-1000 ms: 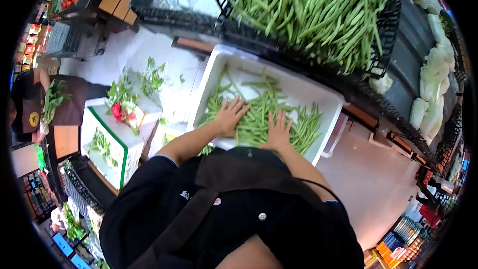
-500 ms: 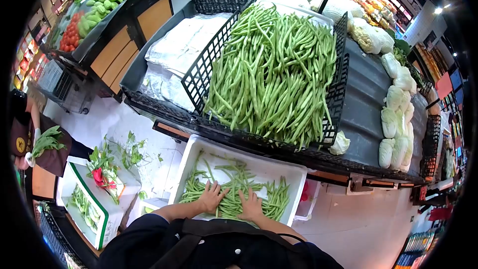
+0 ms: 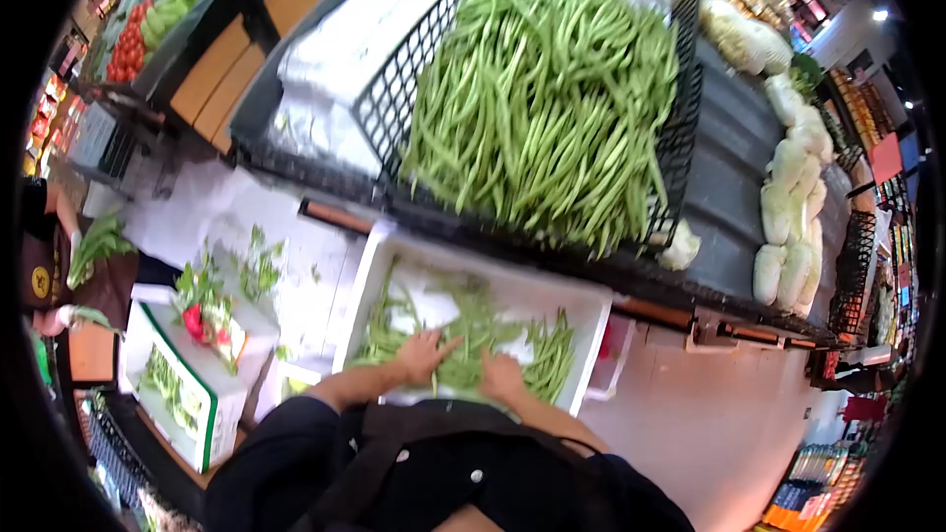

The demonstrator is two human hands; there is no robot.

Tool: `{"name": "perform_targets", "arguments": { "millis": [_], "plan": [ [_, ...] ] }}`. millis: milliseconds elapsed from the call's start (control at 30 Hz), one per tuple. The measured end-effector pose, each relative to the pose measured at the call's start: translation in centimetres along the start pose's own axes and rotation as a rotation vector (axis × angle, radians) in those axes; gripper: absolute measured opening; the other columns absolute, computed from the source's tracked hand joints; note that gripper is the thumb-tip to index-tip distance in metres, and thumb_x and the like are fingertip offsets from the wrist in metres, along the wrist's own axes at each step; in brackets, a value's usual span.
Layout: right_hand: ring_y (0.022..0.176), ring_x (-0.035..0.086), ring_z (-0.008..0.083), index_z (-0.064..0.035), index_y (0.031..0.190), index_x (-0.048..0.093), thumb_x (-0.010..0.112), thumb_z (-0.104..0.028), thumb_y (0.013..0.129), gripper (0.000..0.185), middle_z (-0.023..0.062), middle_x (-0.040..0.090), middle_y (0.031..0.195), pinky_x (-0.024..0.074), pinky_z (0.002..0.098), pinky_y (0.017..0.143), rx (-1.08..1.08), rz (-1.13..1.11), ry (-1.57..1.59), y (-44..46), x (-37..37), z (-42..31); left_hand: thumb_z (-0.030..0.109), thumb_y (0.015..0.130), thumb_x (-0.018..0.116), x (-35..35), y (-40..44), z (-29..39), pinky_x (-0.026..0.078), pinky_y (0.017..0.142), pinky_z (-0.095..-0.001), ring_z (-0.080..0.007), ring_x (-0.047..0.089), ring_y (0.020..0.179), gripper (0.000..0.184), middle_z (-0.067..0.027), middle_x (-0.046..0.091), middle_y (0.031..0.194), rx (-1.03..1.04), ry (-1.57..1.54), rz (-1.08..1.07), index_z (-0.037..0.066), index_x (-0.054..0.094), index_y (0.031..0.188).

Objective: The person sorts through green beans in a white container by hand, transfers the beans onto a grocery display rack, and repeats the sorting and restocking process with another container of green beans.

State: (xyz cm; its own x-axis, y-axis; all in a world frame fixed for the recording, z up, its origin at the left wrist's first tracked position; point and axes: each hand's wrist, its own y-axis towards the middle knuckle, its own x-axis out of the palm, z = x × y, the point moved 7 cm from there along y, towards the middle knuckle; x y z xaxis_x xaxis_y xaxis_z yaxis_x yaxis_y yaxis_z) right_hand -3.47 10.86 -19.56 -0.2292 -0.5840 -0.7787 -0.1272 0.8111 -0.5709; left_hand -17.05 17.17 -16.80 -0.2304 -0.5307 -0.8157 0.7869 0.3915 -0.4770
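Note:
A white foam box stands low in front of me with loose green beans across its floor. My left hand is in the beans at the middle of the box, its fingers drawn together around some of them. A short way to the right, my right hand presses into the same layer with curled fingers, partly smeared by motion. Between and just beyond both hands the beans are blurred. Above the box, a black plastic crate on the display stand holds a tall heap of green beans.
Napa cabbages line the stand's right side, with a small pale cabbage piece near its edge. White sheets lie left of the crate. At far left, a gloved person holds leafy greens beside another white box.
Both hands have gone from spread fingers on the beans to curled ones, and beans between them are shifting. The view has tilted slightly. At left, the person's lower hand has moved outward with a leafy piece.

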Motion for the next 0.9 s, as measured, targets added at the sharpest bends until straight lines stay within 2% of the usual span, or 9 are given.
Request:
{"name": "perform_targets", "arguments": {
  "millis": [67, 133, 167, 267, 367, 467, 533, 700, 900],
  "plan": [
    [0.077, 0.06, 0.0333, -0.0035, 0.128, 0.038, 0.062, -0.016, 0.067, 0.067, 0.0185, 0.06, 0.088, 0.0475, 0.0447, 0.07, -0.012, 0.143, 0.021, 0.3, 0.7, 1.3, 0.025, 0.069, 0.065, -0.1, -0.5, -0.2, 0.037, 0.092, -0.0477, -0.0369, 0.042, 0.114, 0.097, -0.0244, 0.04, 0.122, -0.037, -0.035, -0.037, 0.023, 0.005, 0.144],
    [0.098, 0.052, 0.0363, -0.004, 0.13, 0.034, 0.075, -0.026, 0.06, 0.085, 0.0216, 0.056, 0.099, 0.0423, 0.0451, 0.085, 0.042, 0.008, 0.149, -0.4, -2.0, 1.1, 0.032, 0.062, 0.072, 0.5, -0.6, -0.8, 0.027, 0.095, -0.0612, -0.0397, 0.039, 0.117, 0.104, -0.0238, 0.031, 0.133, -0.076, 0.059, 0.049, 0.024, 0.008, 0.144],
    [0.102, 0.049, 0.0369, -0.0033, 0.13, 0.034, 0.077, -0.027, 0.059, 0.086, 0.0221, 0.052, 0.106, 0.0394, 0.0459, 0.089, -0.061, 0.188, 0.095, -2.0, -4.6, -0.1, 0.031, 0.06, 0.074, -2.4, -1.8, -0.2, 0.022, 0.097, -0.0646, -0.0402, 0.035, 0.122, 0.106, -0.0219, 0.026, 0.139, -0.057, 0.096, 0.072, 0.025, 0.008, 0.144],
    [0.118, 0.034, 0.039, 0.0, 0.13, 0.032, 0.078, -0.024, 0.059, 0.088, 0.0229, 0.037, 0.126, 0.0278, 0.0464, 0.101, -0.056, 0.368, 0.14, -6.3, -10.6, -0.1, 0.024, 0.059, 0.075, -6.1, -5.5, -2.7, 0.024, 0.101, -0.0563, -0.0382, 0.032, 0.124, 0.098, -0.0212, 0.033, 0.134, -0.093, 0.048, 0.343, 0.017, 0.02, 0.14],
    [0.125, 0.029, 0.039, 0.0027, 0.132, 0.03, 0.074, -0.02, 0.063, 0.085, 0.0248, 0.034, 0.132, 0.0237, 0.0453, 0.104, 0.34, 0.753, 0.353, -12.1, -11.6, 6.4, 0.02, 0.057, 0.077, -9.5, -12.2, -7.5, 0.024, 0.104, -0.0461, -0.036, 0.031, 0.125, 0.091, -0.0205, 0.037, 0.129, -0.402, -0.128, 0.755, 0.007, 0.029, 0.134],
    [0.118, 0.041, 0.0359, 0.0042, 0.125, 0.041, 0.075, -0.016, 0.063, 0.074, 0.0216, 0.047, 0.124, 0.0309, 0.041, 0.1, 0.664, 0.955, 0.472, -16.9, -7.0, 12.1, 0.015, 0.058, 0.077, -0.8, -15.0, -12.4, 0.034, 0.099, -0.0388, -0.0364, 0.043, 0.117, 0.093, -0.0227, 0.045, 0.125, -0.728, -0.81, 0.475, 0.004, 0.026, 0.136],
    [0.108, 0.052, 0.0302, 0.0038, 0.121, 0.045, 0.074, -0.01, 0.062, 0.067, 0.0189, 0.056, 0.114, 0.0387, 0.0371, 0.094, 0.583, 0.282, 1.123, -14.0, 3.7, 16.4, 0.014, 0.059, 0.076, 3.8, -14.8, -14.1, 0.039, 0.095, -0.0367, -0.0348, 0.05, 0.111, 0.094, -0.0224, 0.05, 0.121, -0.751, -1.015, 0.354, 0.007, 0.025, 0.138],
    [0.094, 0.06, 0.0259, 0.0029, 0.114, 0.049, 0.066, 0.001, 0.064, 0.052, 0.0162, 0.062, 0.104, 0.0453, 0.0331, 0.084, 0.632, 0.364, 1.128, -15.8, 3.6, 15.1, 0.01, 0.06, 0.074, 2.8, -17.4, -14.2, 0.043, 0.09, -0.0341, -0.0289, 0.056, 0.105, 0.084, -0.0194, 0.058, 0.112, -0.715, -0.932, 0.472, 0.011, 0.035, 0.135],
    [0.09, 0.062, 0.0257, 0.0023, 0.11, 0.051, 0.064, -0.004, 0.067, 0.045, 0.0165, 0.063, 0.099, 0.0465, 0.0336, 0.081, 0.325, 0.45, 1.006, -15.0, -1.7, 8.7, 0.001, 0.068, 0.069, 3.4, -27.6, -12.3, 0.046, 0.085, -0.0322, -0.021, 0.056, 0.1, 0.075, -0.0122, 0.059, 0.113, -0.769, -1.329, 0.746, 0.008, 0.036, 0.135]
  ]
}}
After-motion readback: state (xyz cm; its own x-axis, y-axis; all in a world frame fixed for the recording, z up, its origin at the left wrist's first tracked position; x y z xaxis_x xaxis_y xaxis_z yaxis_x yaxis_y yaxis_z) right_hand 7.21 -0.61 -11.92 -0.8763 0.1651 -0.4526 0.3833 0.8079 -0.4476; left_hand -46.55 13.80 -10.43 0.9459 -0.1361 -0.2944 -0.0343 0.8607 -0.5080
